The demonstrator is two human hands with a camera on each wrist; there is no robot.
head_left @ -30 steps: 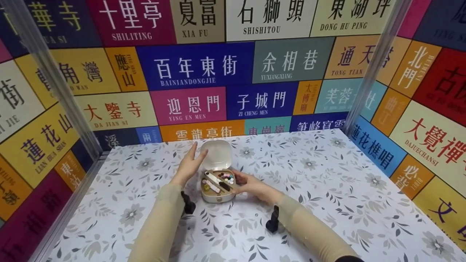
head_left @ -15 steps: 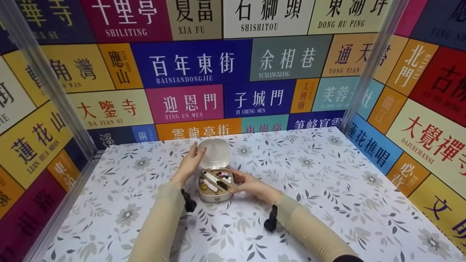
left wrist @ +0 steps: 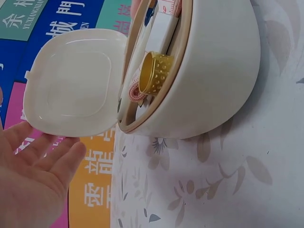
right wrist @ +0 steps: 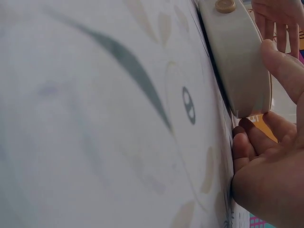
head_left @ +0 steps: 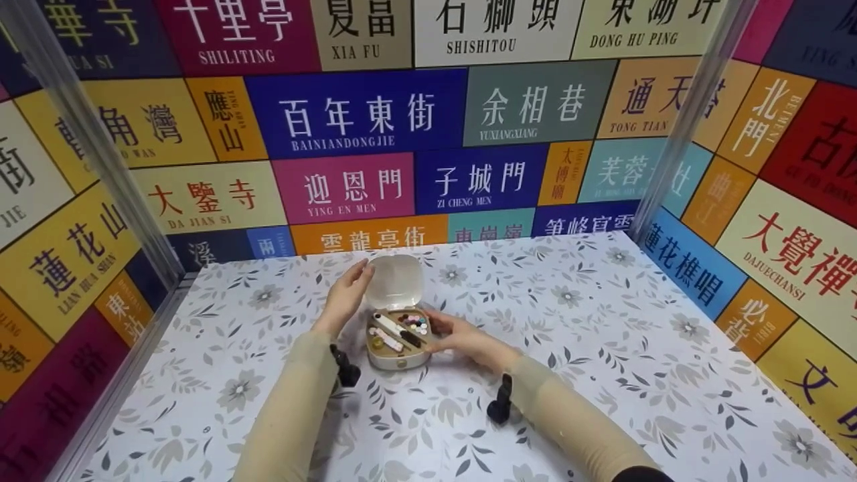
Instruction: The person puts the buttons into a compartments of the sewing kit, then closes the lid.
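Holding its straight fingers against the raised lid point(head_left: 396, 281), the left hand point(head_left: 347, 298) barely shifts from a second ago — the lid stays propped open, so the box point(head_left: 398, 341) on the table point(head_left: 602, 348) is ready for its contents to be reached. At the box's right side, the right hand point(head_left: 462, 338) keeps its fingers curled round the wall, steadying it. Only the left wrist view shows a gold thimble point(left wrist: 154, 73) and a tape measure inside; the right wrist view alone shows the front clasp button point(right wrist: 224, 5) — and the thumb point(right wrist: 285, 66) pressed to the wall.
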